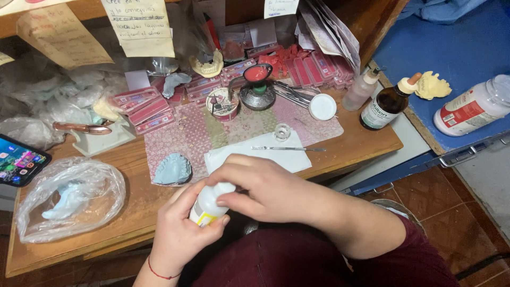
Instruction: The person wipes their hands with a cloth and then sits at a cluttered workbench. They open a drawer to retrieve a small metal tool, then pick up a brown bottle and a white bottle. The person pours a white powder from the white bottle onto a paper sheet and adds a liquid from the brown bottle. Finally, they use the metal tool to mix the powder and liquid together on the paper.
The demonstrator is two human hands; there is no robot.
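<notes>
I'm at what looks like a small dental workshop: a pale blue plaster jaw cast point(172, 170) on my cluttered wooden desk point(361, 143), flat pink boxes of false teeth point(149, 109), a thin metal hand tool point(289, 149), a brown glass dropper bottle point(387, 106).

Both hands low, close to body, touching each other. Left hand point(183, 231) comes up from below, palm turned inward, fingers curled in a closed grasp, thumb on the near side. Right hand point(265, 188) reaches across from the right, forearm angled down-right, fingers bent and pinched together just above the left hand's fingertips.
</notes>
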